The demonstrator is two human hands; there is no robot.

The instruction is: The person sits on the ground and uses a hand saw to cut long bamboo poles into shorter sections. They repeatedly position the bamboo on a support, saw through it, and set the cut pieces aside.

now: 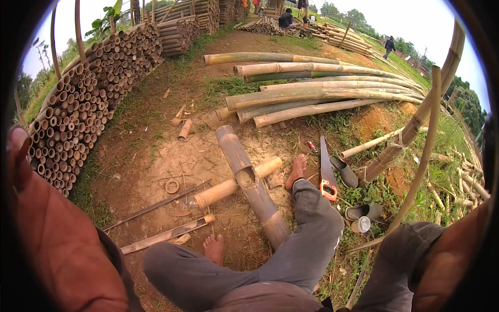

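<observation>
Raised close beside the view, my left hand (60, 229) fills the left edge, its palm side showing and its fingers mostly cut off. At the right edge only part of my right hand and wrist (455, 260) shows; its fingers are hidden in the dark rim. Neither hand touches the bamboo. On the ground before me, a thick dark bamboo length (233, 151) with a notch cut in its upper side rests across a shorter pale bamboo piece (218, 192). My bare feet (297, 170) are on either side of it.
An orange-handled handsaw (327, 171) lies right of my foot, near grey shoes (343, 171) and a plastic cup (360, 224). Long bamboo poles (312, 96) lie ahead. A bamboo stack (88, 114) stands left; split bamboo (166, 234) lies nearer. Upright poles (416, 130) rise right. People (389, 47) are far off.
</observation>
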